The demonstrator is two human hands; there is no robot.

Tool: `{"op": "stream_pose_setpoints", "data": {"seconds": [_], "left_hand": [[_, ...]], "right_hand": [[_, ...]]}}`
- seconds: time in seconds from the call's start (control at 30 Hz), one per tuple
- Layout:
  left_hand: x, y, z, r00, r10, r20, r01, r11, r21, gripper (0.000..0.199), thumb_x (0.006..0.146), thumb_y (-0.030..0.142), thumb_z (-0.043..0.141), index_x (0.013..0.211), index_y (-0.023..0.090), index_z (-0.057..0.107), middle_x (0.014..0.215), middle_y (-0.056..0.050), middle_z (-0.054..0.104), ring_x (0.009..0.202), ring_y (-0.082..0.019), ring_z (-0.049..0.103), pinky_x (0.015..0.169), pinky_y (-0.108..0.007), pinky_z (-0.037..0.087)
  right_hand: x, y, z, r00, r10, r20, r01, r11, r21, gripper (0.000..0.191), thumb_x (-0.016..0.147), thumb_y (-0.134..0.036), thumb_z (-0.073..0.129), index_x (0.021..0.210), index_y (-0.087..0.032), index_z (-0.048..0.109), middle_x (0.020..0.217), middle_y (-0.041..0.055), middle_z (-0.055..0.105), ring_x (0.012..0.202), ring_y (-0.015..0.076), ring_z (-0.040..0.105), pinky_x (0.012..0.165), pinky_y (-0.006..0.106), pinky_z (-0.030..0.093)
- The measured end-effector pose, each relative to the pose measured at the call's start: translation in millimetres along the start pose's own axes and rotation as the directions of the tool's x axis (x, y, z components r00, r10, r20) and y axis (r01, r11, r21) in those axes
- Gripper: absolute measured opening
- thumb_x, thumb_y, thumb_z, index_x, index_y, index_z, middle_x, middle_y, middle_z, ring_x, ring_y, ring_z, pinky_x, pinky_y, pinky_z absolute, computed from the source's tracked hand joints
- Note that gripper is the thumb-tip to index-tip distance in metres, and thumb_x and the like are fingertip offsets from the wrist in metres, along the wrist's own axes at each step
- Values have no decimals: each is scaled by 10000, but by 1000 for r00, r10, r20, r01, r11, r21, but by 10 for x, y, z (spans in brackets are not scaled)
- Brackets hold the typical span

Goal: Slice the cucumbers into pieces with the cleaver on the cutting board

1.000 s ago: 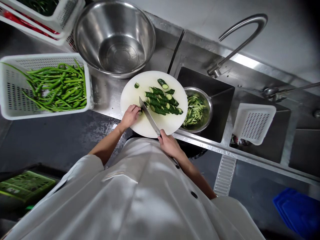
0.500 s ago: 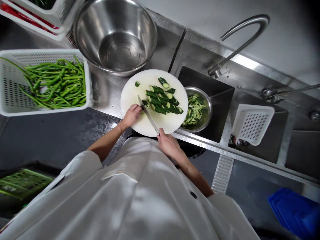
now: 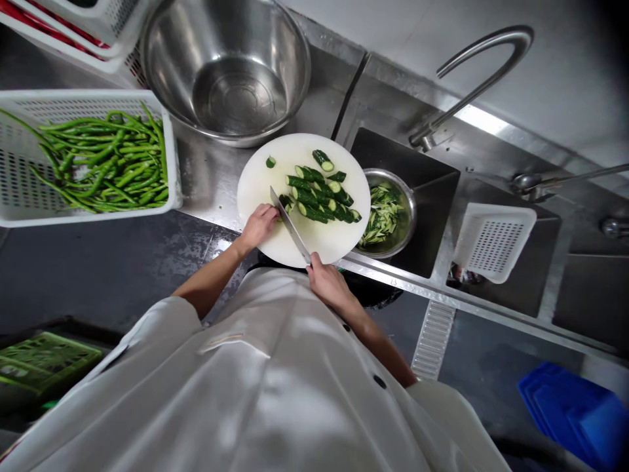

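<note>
Head view: our right hand is closed round the handle of the knife at the near edge of the round board. From there the blade's long axis slants away and leftward over the board. Our left hand bends its fingers together on the board's near-left part, just left of the blade; whether they pinch a piece, we cannot tell. The cucumber chunks lie mostly on the board's right half, across the blade from our left fingers and beyond our right hand, their long axes mainly running left to right, less steeply than the knife. Our left hand is nearer the blade's tip, our right nearer its heel. Right of the board, a steel bowl holds cut strips; beyond its far-left side stands a large basin.
</note>
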State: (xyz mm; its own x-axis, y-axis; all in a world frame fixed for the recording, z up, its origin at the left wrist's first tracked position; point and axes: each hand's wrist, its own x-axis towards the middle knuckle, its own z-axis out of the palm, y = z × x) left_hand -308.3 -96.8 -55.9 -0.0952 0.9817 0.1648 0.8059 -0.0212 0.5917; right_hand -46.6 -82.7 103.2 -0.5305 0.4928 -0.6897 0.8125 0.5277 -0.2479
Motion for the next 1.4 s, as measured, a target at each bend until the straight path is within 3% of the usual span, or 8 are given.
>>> {"op": "stream_pose_setpoints", "data": {"seconds": [0.5, 0.7, 0.77, 0.87, 0.97, 1.07, 1.2, 1.4], "left_hand": [[-71, -36, 13, 999, 19, -28, -20, 1000, -22, 237, 984, 171, 426, 915, 207, 650, 927, -109, 649, 942, -264, 584, 888, -438, 545], [168, -65, -149, 997, -55, -54, 56, 998, 7, 186, 945, 273, 533, 1034, 198, 677, 1045, -131, 669, 1040, -300, 597, 960, -489, 518], [389, 69, -133, 1000, -10, -13, 10, 998, 67, 369, 929, 424, 631, 1210, 187, 662, 1275, -176, 638, 1236, -371, 547, 1067, -555, 455], [735, 386, 50, 991, 40, 129, -56, 990, 127, 811, 817, 603, 778, 1472, 188, 539, 1601, -231, 415, 1496, -533, 293, 1168, -698, 292], [1000, 582, 272, 977, -38, 208, 3, 986, 166, 1040, 771, 666, 802, 1605, 189, 405, 1699, -250, 247, 1546, -611, 115, 1158, -792, 209], [1195, 495, 305, 967, -70, 246, 24, 983, 184, 1078, 781, 691, 772, 1645, 204, 350, 1721, -240, 199, 1553, -618, 75, 1147, -806, 225], [1419, 188, 66, 946, 7, 324, -78, 975, 208, 952, 811, 668, 748, 1617, 287, 415, 1733, -176, 212, 1560, -577, 120, 1174, -770, 226], [1674, -93, -255, 903, 144, 406, -239, 952, 194, 764, 852, 626, 745, 1517, 305, 551, 1675, -167, 327, 1509, -497, 266, 1179, -719, 222]], "right_hand": [[76, -3, 53, 1000, -13, -25, 14, 999, 47, 342, 1106, -315, 351, 1396, -159, 444, 1043, 151, 764, 914, 286, 716, 743, 309, 419], [-254, 293, 104, 980, 19, -199, 21, 980, 199, 393, 1077, -383, 342, 1360, -165, 506, 942, 129, 756, 908, 319, 715, 763, 341, 461], [-407, 443, 163, 953, 90, -291, 0, 955, 298, 406, 1060, -418, 340, 1333, -182, 527, 938, 123, 754, 913, 327, 717, 766, 357, 482], [-539, 620, 246, 909, 240, -342, -65, 889, 454, 422, 1042, -475, 349, 1312, -207, 533, 905, 104, 747, 845, 311, 717, 736, 364, 508], [-565, 712, 319, 882, 337, -328, -117, 833, 541, 433, 1031, -494, 361, 1314, -208, 522, 837, 82, 729, 757, 292, 702, 704, 365, 517], [-580, 774, 419, 873, 359, -330, -120, 814, 568, 422, 1026, -487, 363, 1296, -207, 526, 796, 65, 712, 730, 282, 691, 695, 358, 512], [-666, 922, 582, 909, 268, -320, -67, 850, 522, 351, 1026, -466, 370, 1203, -223, 550, 748, 42, 685, 706, 270, 685, 676, 330, 478], [-653, 1015, 602, 953, -177, -244, 238, 939, 247, 278, 1061, -369, 366, 1119, -219, 593, 863, 67, 724, 789, 223, 680, 709, 284, 401]]}}
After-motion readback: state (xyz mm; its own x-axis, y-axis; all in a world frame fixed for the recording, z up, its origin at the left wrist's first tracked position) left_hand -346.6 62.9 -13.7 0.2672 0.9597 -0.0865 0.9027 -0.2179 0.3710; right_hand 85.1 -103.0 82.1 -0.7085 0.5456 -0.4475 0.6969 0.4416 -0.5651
